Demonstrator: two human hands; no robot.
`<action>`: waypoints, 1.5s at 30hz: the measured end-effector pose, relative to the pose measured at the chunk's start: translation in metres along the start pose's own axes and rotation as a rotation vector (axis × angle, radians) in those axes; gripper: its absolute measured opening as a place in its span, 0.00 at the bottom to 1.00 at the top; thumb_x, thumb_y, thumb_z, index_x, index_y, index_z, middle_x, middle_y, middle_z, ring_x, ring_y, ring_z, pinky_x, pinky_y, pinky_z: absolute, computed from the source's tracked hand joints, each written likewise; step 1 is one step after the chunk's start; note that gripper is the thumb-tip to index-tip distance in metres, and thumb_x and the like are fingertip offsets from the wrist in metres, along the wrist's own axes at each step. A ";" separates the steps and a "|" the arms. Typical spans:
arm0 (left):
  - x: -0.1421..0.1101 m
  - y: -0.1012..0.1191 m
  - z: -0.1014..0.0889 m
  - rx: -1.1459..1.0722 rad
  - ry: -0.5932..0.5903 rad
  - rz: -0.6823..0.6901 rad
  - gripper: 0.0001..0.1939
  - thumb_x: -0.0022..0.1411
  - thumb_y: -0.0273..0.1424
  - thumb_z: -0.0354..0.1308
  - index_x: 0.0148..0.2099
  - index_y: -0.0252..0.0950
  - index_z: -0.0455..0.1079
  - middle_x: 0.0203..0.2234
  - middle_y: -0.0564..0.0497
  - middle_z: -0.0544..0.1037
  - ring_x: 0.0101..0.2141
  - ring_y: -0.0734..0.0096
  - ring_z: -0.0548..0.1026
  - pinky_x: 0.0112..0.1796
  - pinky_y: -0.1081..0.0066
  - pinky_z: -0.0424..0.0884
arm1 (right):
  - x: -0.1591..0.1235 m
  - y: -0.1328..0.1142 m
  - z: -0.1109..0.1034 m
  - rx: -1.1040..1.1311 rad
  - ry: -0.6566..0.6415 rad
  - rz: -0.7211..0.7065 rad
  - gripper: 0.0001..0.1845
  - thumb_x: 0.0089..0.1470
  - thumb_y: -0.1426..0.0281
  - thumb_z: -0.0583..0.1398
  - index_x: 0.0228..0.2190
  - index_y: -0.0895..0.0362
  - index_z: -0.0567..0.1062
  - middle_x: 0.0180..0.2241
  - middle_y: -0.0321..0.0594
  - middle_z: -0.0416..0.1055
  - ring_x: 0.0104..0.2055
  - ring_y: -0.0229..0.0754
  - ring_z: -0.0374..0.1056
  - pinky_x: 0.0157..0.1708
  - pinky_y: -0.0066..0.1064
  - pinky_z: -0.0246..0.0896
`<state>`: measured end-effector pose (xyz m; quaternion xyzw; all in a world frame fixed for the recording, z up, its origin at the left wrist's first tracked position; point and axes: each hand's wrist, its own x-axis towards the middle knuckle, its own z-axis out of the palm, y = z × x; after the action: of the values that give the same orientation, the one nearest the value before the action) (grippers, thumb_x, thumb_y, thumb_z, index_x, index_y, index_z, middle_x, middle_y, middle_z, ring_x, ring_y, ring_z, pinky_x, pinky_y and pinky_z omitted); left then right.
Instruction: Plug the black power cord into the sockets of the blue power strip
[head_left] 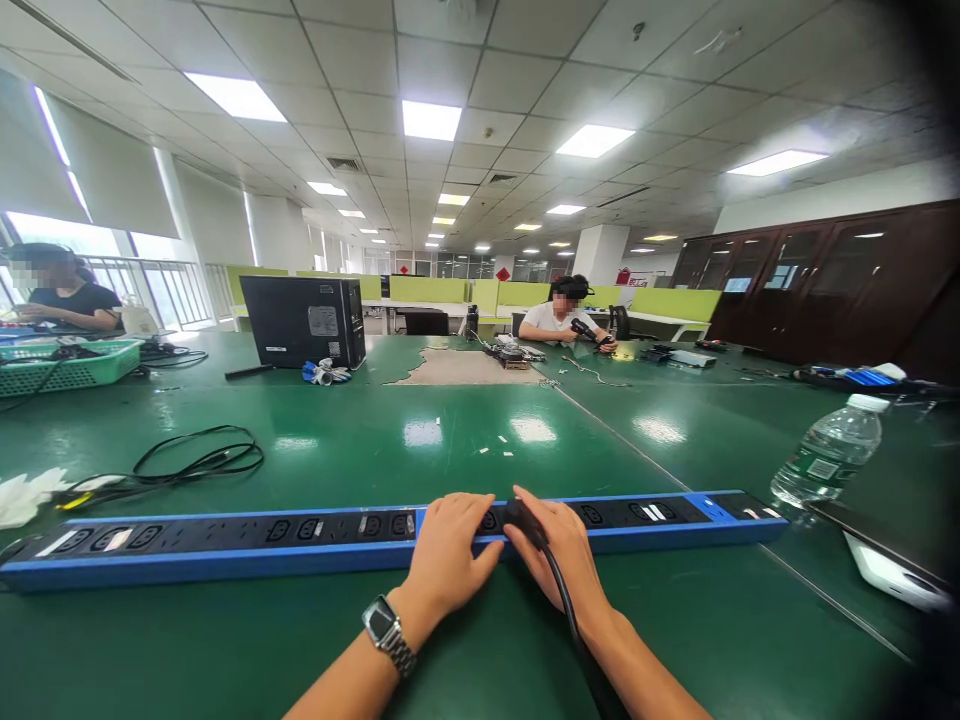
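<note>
1. Right hand (559, 545) is closed around a black moulded plug (523, 520), pressing it onto a socket of the long power strip (225, 545); its thick black rubber cable (574, 630) runs back along the wrist toward the near edge of the bench (450, 430).
2. Left hand (450, 550) lies flat on the strip just beside the plug, fingers together and curled over its top, gripping nothing; a square metal-banded watch (386, 628) sits on that wrist.
3. Power strip: a slim, straight bar with a blue casing and a black face of repeated sockets; it lies parallel to the near edge, spanning most of the bench's width.
4. Bench surface is glossy green, reflecting the ceiling lights; a thin black cord (199, 462) loops loosely behind the strip toward the left edge, next to crumpled white material (22, 495).
5. Clear ribbed plastic water bottle (829, 450) with a white cap leans near the right edge.
6. Black boxy computer case (304, 320) stands toward the far side; a green mesh basket (71, 365) sits at the far left; two other people sit at the far edges.
</note>
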<state>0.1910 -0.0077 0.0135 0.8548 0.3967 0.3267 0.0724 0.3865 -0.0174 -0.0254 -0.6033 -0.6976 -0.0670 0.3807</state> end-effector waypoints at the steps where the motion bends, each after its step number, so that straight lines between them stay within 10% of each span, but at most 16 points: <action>1: 0.007 0.006 0.006 -0.019 -0.020 0.012 0.24 0.61 0.32 0.56 0.59 0.39 0.65 0.53 0.46 0.74 0.53 0.59 0.70 0.55 0.56 0.64 | -0.002 0.005 0.000 -0.057 0.005 0.026 0.31 0.55 0.57 0.59 0.57 0.55 0.65 0.47 0.48 0.74 0.51 0.50 0.68 0.56 0.52 0.57; 8: 0.043 0.028 0.025 0.011 -0.104 -0.035 0.16 0.61 0.26 0.54 0.51 0.41 0.71 0.42 0.48 0.79 0.44 0.60 0.74 0.48 0.59 0.69 | -0.011 0.023 -0.003 -0.275 -0.140 0.076 0.39 0.43 0.52 0.64 0.56 0.52 0.67 0.61 0.46 0.61 0.63 0.59 0.54 0.60 0.56 0.46; 15: 0.025 -0.030 -0.036 -0.116 0.364 -0.237 0.17 0.63 0.29 0.54 0.54 0.41 0.70 0.44 0.49 0.80 0.43 0.62 0.76 0.46 0.61 0.72 | -0.008 0.017 -0.005 -0.281 -0.174 0.135 0.42 0.42 0.50 0.64 0.57 0.51 0.66 0.61 0.44 0.61 0.63 0.59 0.54 0.59 0.55 0.48; 26: -0.027 -0.052 -0.040 -0.027 0.041 -0.218 0.18 0.61 0.27 0.54 0.53 0.43 0.71 0.43 0.51 0.81 0.44 0.64 0.77 0.47 0.66 0.71 | -0.008 0.014 0.004 -0.297 -0.163 0.155 0.40 0.43 0.50 0.63 0.56 0.51 0.67 0.61 0.47 0.62 0.63 0.62 0.53 0.60 0.63 0.42; 32: -0.028 -0.050 -0.045 0.120 -0.098 -0.158 0.24 0.61 0.27 0.54 0.59 0.43 0.66 0.52 0.50 0.76 0.54 0.61 0.71 0.57 0.57 0.62 | 0.011 -0.049 0.012 -0.063 -0.271 -0.010 0.39 0.47 0.54 0.63 0.59 0.51 0.64 0.60 0.44 0.63 0.63 0.55 0.54 0.61 0.56 0.47; 37: -0.046 -0.056 -0.050 0.377 -0.105 -0.273 0.47 0.51 0.45 0.65 0.69 0.41 0.51 0.62 0.40 0.64 0.62 0.43 0.58 0.60 0.38 0.46 | 0.030 -0.096 0.023 0.018 -0.227 -0.214 0.43 0.45 0.56 0.66 0.60 0.55 0.62 0.59 0.48 0.64 0.61 0.55 0.58 0.59 0.51 0.55; 45: -0.051 -0.055 -0.055 0.568 -0.195 -0.337 0.38 0.57 0.42 0.63 0.67 0.46 0.55 0.63 0.39 0.62 0.62 0.33 0.55 0.52 0.25 0.48 | 0.027 -0.104 0.042 0.121 -0.098 -0.412 0.15 0.61 0.68 0.54 0.47 0.54 0.74 0.44 0.43 0.77 0.44 0.43 0.73 0.53 0.44 0.63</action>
<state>0.0984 -0.0153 0.0097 0.7903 0.5988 0.1036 -0.0779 0.2755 -0.0005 -0.0002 -0.4266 -0.8266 -0.0722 0.3600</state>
